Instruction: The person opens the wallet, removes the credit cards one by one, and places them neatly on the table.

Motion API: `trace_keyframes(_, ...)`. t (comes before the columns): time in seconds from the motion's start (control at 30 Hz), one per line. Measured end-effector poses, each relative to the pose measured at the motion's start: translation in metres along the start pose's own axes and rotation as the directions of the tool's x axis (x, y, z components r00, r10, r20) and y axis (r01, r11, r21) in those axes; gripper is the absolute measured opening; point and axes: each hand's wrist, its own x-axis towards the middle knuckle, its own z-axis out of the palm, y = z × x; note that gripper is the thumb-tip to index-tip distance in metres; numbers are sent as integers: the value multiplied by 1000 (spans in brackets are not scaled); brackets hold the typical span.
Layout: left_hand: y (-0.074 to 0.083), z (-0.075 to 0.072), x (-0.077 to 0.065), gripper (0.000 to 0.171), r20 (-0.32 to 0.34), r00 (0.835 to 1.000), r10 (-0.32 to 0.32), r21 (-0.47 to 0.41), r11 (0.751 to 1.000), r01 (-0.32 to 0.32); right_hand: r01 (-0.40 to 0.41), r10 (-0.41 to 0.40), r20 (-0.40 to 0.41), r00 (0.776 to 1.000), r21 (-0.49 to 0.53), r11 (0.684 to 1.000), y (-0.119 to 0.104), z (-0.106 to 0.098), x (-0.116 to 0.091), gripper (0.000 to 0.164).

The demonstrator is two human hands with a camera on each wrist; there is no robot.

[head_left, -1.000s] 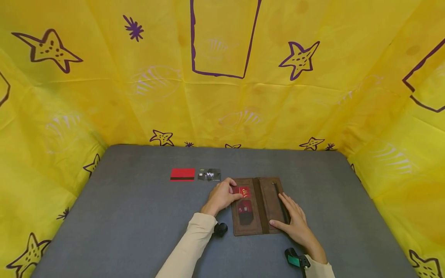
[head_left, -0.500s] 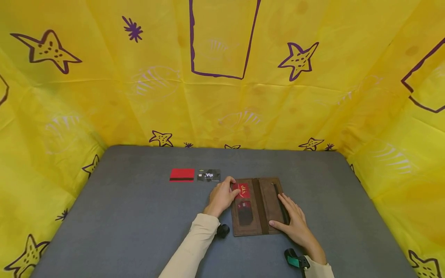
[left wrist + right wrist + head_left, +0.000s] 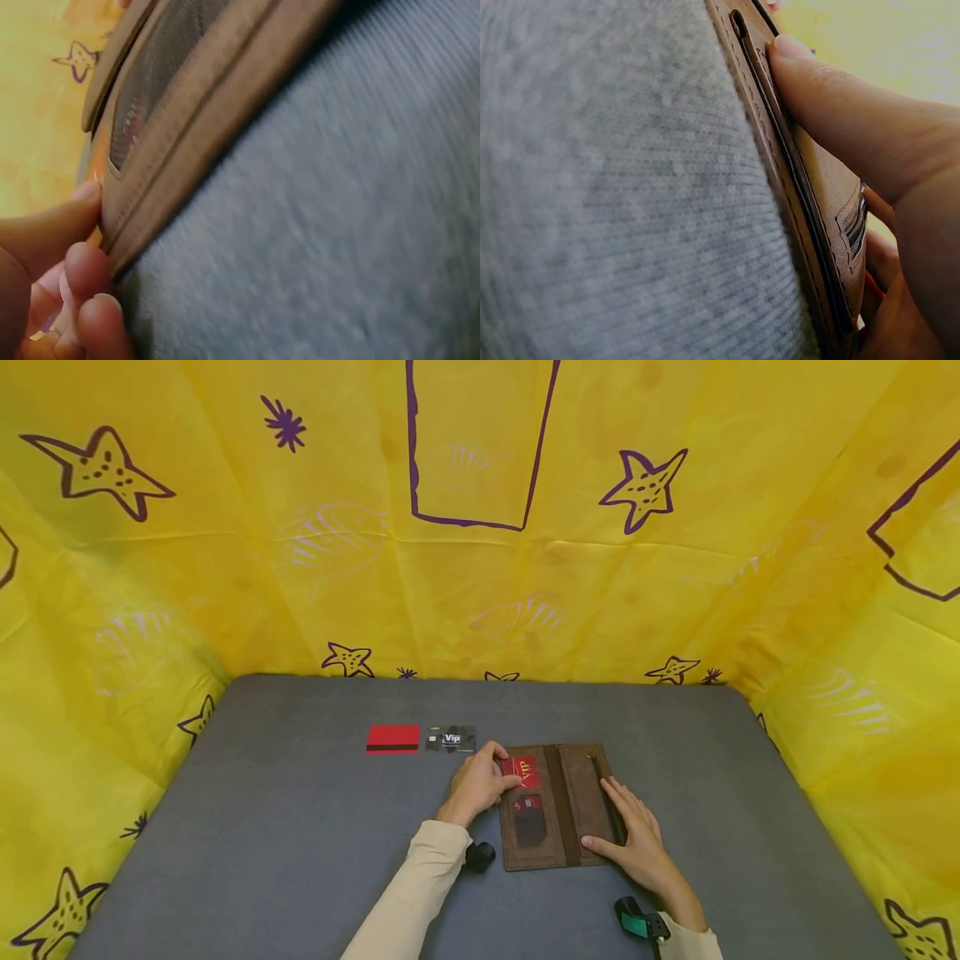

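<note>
A brown leather wallet (image 3: 550, 847) lies spread open on the grey table. On its left panel a red VIP card (image 3: 528, 766) sticks partly out of a clear window pocket, its chip end still behind the window. My left hand (image 3: 474, 785) is at the panel's far left corner, thumb on the card and fingers bent at the wallet's edge. The left wrist view shows that thumb and curled fingers pinching the wallet's corner. My right hand (image 3: 637, 843) rests on the right panel, fingers fairly straight along the zipped pocket and thumb near the front edge.
Left of the wallet, a red card with a dark stripe (image 3: 393, 738) and a black Vip card (image 3: 451, 738) lie flat side by side. Yellow patterned cloth (image 3: 480, 602) surrounds the back and sides of the grey table (image 3: 285, 835).
The red VIP card has slid slightly outward, with less red showing in the window. My left thumb shifted away and back a little; my right hand and the wallet have stayed put.
</note>
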Motion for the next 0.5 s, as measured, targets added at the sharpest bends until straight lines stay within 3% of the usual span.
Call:
trace_keyframes(0.3,1,-1,-1,35,12,997,-71,-150,986,72,-5,5,5,1000,-4,1000,-1,0,0,91)
trace_keyframes(0.5,4,-2,-2,35,6,997,-82,-154,985,82,-11,11,9,1000,0,1000,-1,0,0,91)
